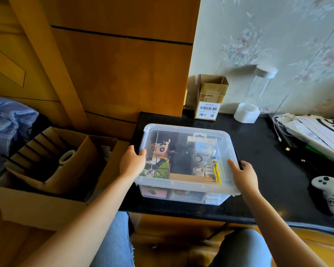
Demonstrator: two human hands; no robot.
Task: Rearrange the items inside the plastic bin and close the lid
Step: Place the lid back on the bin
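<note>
A clear plastic bin point(183, 196) stands on the black desk with its translucent lid point(185, 130) lying on top. Through the lid I see a cartoon figure point(160, 147), a green box point(158, 167), a white package marked Q88 point(202, 148) and yellow pencils point(217, 172). My left hand point(132, 163) grips the lid's left edge, thumb on top. At the right edge my right hand point(243, 174) holds the lid, thumb on top and fingers curled over a black latch point(238, 160). The left latch is hidden by my hand.
An open cardboard box point(46, 170) with a tape roll point(66, 156) sits left of the desk. A small carton point(210, 97), a white lamp point(247, 112), papers and cables point(312, 132) and a white controller point(329, 193) lie on the black desk point(268, 170).
</note>
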